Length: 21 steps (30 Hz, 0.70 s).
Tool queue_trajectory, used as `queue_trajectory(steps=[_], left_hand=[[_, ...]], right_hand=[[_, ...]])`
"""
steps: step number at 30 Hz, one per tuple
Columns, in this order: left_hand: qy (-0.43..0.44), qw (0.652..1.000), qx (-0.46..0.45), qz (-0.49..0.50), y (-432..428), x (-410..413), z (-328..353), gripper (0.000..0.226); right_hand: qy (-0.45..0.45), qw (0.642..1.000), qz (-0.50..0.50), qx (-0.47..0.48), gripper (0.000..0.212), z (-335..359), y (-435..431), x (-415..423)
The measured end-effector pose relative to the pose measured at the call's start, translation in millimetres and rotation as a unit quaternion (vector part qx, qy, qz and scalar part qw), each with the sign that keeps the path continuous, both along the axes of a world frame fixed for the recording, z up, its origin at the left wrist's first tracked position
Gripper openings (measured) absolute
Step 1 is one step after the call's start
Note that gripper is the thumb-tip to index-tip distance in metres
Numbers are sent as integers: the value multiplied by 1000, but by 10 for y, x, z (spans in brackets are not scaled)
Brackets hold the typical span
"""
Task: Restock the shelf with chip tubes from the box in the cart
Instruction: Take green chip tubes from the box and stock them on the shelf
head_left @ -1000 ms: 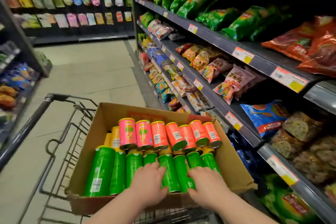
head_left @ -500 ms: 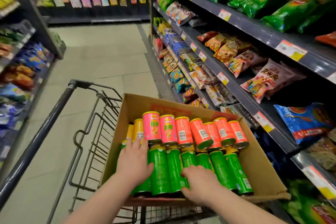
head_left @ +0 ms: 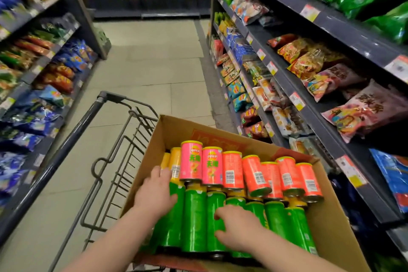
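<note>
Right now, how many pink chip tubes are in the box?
2, side by side in the far row: one pink tube beside a yellow tube, the other beside orange-red tubes. More may hide underneath.

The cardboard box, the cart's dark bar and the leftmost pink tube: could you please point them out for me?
cardboard box [head_left: 174, 132], head view, far inner wall.
cart's dark bar [head_left: 72, 137], head view, middle of the bar.
leftmost pink tube [head_left: 191, 161], head view, its printed side.

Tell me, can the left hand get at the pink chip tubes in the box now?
Probably yes: the left hand lies beside the pink chip tubes, which sit uncovered on the top layer; nothing stands between.
</note>
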State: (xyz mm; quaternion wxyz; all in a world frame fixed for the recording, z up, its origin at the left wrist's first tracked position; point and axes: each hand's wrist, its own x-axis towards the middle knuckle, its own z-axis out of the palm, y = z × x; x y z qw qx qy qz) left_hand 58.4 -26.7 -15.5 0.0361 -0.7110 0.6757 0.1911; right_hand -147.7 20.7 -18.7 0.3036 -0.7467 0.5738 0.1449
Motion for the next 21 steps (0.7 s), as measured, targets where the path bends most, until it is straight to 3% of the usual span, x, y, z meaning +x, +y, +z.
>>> queue_trajectory(steps=[4,8,13,15,17,21], left_hand=[[61,997,-19,53,25,-39,66,46],[132,986,-64,81,38,-80,171,42],[257,956,-44,137,48,-288,218,38],[297,943,-44,147,50,-357,187,37],[335,931,-27,146,62,-417,149,36],[408,899,35,156,76,-562,45,29]], right_hand=[[-35,999,12,22,49,-54,-104,18],[-122,991,-10,51,64,-70,-184,116],[-306,932,-140,138,87,-82,-255,175],[-331,914,-188,139,103,-162,-280,129],[-315,919,-203,122,114,-229,-284,47],[-317,923,-196,93,82,-253,-244,-57]])
